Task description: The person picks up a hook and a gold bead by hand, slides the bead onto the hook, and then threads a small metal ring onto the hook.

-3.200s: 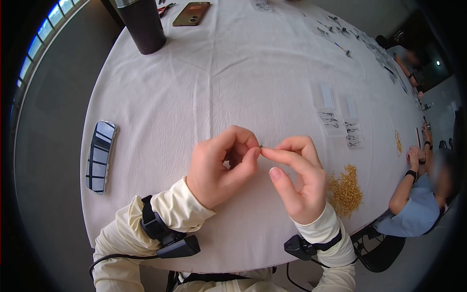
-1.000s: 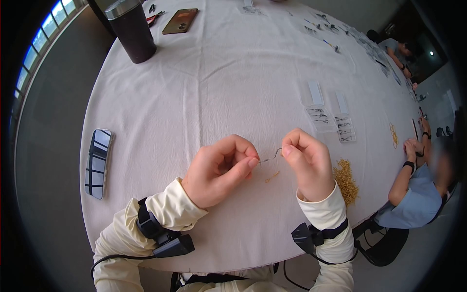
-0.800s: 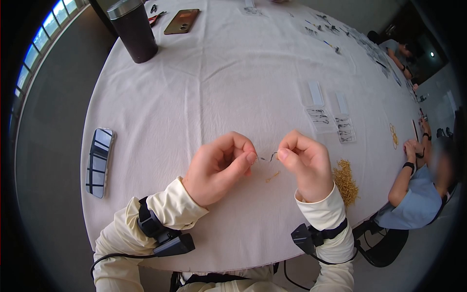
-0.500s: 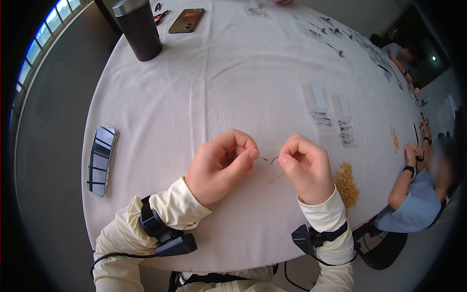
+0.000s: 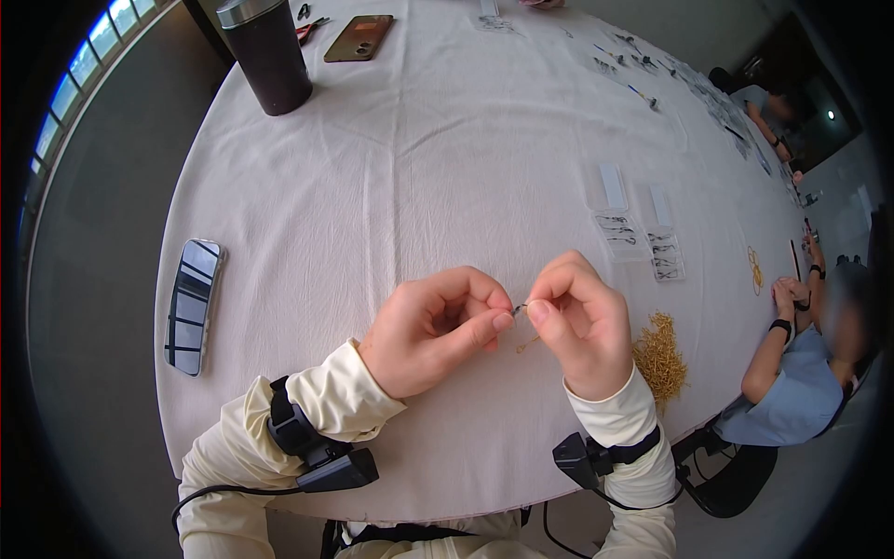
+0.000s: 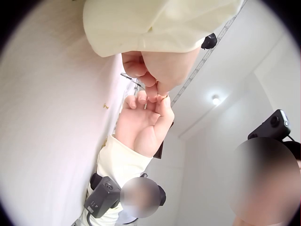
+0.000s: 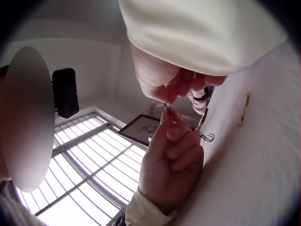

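Note:
My left hand (image 5: 433,326) pinches a small dark metal piece (image 5: 521,308) between thumb and forefinger. The right hand (image 5: 587,326) meets it tip to tip, its thumb and forefinger pinching the piece's other end. Most of the piece is hidden by the fingertips; a short bit of dark wire (image 7: 167,107) shows between them in the right wrist view. Thin dark curved hooks (image 7: 207,137) appear beside the left fingers there. Just below the fingertips a single gold link (image 5: 528,346) lies on the white cloth, partly covered by the right thumb in the head view.
Two clear boxes (image 5: 622,238) holding dark hooks stand beyond the right hand. A heap of gold links (image 5: 661,359) lies right of it. One phone (image 5: 194,307) rests at left; a tumbler (image 5: 268,61) and another phone (image 5: 358,38) stand farther back. People sit at right.
The gold link has come to lie on the cloth since the earliest frame. The hands parted, showing a thin dark bent wire between them, and now their fingertips are close together again.

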Tool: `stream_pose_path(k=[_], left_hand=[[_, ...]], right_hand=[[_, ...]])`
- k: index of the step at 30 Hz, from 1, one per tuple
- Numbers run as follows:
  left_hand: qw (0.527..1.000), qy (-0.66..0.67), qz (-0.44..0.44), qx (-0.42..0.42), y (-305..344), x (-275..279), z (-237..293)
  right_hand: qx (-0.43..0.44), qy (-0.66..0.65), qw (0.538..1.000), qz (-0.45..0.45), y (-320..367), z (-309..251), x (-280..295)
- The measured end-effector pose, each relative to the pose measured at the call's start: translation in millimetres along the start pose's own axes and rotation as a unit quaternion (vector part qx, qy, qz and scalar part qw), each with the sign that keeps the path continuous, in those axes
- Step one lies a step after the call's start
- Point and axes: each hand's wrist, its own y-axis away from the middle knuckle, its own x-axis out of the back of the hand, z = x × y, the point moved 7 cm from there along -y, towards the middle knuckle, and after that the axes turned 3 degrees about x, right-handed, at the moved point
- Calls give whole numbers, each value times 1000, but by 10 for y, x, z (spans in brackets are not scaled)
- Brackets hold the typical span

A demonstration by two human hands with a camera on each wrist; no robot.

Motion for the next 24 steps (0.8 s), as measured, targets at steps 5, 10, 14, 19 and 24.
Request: stream_pose_path(k=[5,10,14,19,24], left_hand=[[999,30,-12,-4,3,-9,-19],[1000,-1,5,-15,3,4,-21],[1000,-14,12,-5,6,7,-43],[1000,-2,11,-10,-16,-2,-14],[999,32,31,-23,-29,24,8]], right_hand=[[30,21,999,-33,-14,-22,12],[85,194,977,-9,-48,-274,2],[120,227,966,-12,-38,-321,-3],[106,225,969,-12,-34,-298,36],[18,158,987,-27,-41,-151,110]])
